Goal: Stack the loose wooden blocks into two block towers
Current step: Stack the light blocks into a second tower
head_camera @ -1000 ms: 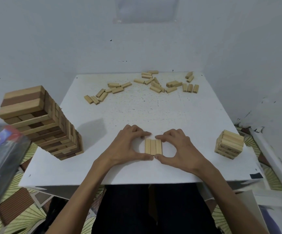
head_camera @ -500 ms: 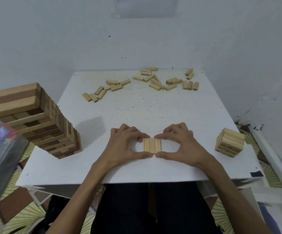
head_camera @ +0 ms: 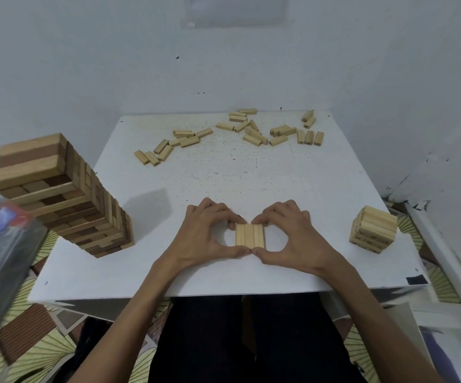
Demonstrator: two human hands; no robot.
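Three pale wooden blocks (head_camera: pixel 250 235) lie side by side as one flat row near the front middle of the white table (head_camera: pixel 251 172). My left hand (head_camera: pixel 204 233) and my right hand (head_camera: pixel 290 233) cup this row from both sides, fingertips on its far end and thumbs meeting at its near end. A tall tower of light and dark blocks (head_camera: pixel 58 194) stands at the table's left edge. A short stack of pale blocks (head_camera: pixel 374 229) sits at the right edge. Several loose blocks (head_camera: pixel 251 131) lie scattered along the far side.
White walls close in behind and to the right of the table. A blurred dark plastic-wrapped object (head_camera: pixel 0 261) fills the near left. Patterned floor mats show below the table edges, and my dark-clothed lap (head_camera: pixel 245 341) is under the front edge.
Both hands have stayed around the three-block row, only shifting their fingers slightly. The view has tilted a little; the blocks on the table have not moved.
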